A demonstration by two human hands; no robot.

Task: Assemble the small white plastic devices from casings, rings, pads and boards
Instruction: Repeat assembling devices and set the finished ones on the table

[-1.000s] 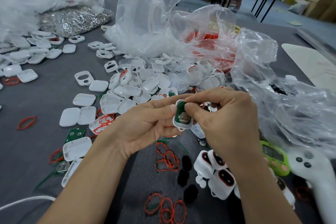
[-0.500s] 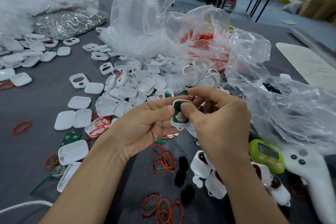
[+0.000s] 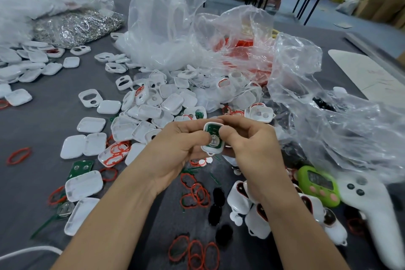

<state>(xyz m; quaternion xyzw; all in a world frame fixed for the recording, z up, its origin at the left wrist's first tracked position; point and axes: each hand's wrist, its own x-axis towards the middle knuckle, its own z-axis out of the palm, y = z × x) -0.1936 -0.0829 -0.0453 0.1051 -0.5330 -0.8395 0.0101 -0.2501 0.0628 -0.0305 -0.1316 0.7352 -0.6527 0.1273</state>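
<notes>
Left hand (image 3: 175, 149) and right hand (image 3: 252, 149) both pinch 1 casing (image 3: 205, 148) (1 green board (image 3: 212, 129) seated inside); casing edges partly hidden in the grip

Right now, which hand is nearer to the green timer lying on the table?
Right. The right hand is left of the green timer, apart from it; the left hand is farther left, beyond the right one. Both grip the casing.
</notes>
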